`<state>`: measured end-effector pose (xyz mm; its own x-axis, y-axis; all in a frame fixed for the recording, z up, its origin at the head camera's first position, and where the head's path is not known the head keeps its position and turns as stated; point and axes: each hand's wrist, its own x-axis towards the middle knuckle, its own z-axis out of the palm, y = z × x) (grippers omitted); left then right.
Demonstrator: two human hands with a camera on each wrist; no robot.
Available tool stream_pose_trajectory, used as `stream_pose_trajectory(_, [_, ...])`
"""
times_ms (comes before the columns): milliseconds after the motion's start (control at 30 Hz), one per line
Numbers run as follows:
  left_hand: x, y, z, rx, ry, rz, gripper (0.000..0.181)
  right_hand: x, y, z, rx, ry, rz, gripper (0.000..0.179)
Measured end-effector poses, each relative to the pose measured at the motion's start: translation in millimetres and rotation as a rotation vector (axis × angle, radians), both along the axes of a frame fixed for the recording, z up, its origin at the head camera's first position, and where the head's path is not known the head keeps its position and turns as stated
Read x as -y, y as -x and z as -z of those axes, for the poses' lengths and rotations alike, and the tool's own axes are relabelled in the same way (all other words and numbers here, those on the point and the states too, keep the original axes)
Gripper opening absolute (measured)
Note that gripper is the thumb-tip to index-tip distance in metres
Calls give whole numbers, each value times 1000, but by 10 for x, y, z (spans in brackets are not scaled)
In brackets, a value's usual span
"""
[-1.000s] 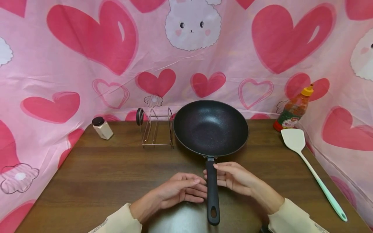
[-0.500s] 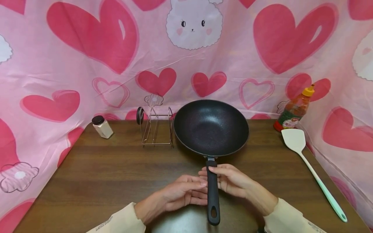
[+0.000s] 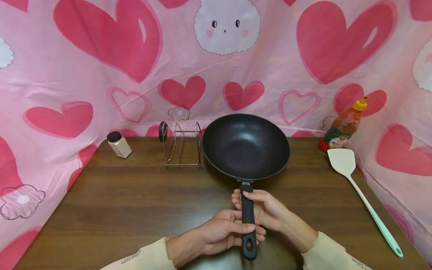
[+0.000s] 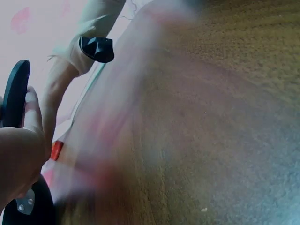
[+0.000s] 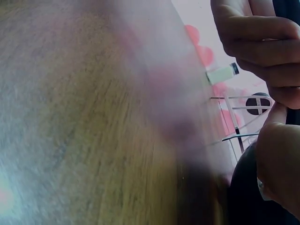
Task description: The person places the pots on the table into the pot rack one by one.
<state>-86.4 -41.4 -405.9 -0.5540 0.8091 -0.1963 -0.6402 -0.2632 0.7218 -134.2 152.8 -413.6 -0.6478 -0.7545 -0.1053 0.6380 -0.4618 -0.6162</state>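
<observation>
A black frying pan (image 3: 245, 148) with deep sides stands towards the back of the table, its handle (image 3: 248, 215) pointing at me. Near the handle's pan end, my right hand (image 3: 270, 208) holds it, thumb on top and fingers passing underneath. Lower down, my left hand (image 3: 224, 231) grips the same handle, with its thumb across the top and fingertips showing on the far side. In the right wrist view, the curled fingers of the left hand (image 5: 262, 44) lie against the dark handle. The pan's riveted bracket (image 4: 26, 202) shows in the left wrist view.
Left of the pan stands a wire rack (image 3: 182, 146) with a black disc on its side. A black-lidded jar (image 3: 120, 145) is at the back left. At the right are a red sauce bottle (image 3: 342, 125) and a pale turner (image 3: 366, 198). Patterned pink cloth (image 3: 209, 63) encloses the table.
My left hand has moved right and closed over the handle, thumb now on top. The right hand has shifted slightly left, its fingers further under the handle. The view has tilted down slightly.
</observation>
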Motion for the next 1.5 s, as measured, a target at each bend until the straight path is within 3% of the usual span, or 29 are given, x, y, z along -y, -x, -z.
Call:
stream_pose_trajectory(167, [-12,-7,-1,2,1,-16,26,6,10,1,-20,-15,3,29])
stream_pose_trajectory(400, [5,26,-15,-21,21,10,20,4,18,-7,-53,-21,-11,24])
stream_pose_trajectory(667, [49,72,-28,-72,67,29,17,31,6,-73,-75,-83,38,17])
stream_pose_trajectory(800, [83,108,-57,-98,38,51,15,51,9,-143,-145,-108,70,19])
stream_pose_trajectory(1067, [190,205,-211,-180,-98,90,16,84,32,-300,-286,83,72,31])
stream_pose_trajectory(1200, [234,256,-268,-208,-145,94,19,140,49,-374,-340,109,81,32])
stream_pose_trajectory(1367, [263,284,-309,-219,-91,86,31,170,80,-430,-391,55,85,30])
stream_pose_trajectory(1500, [255,269,-365,-223,-2,0,39,165,122,-465,-460,-35,117,29])
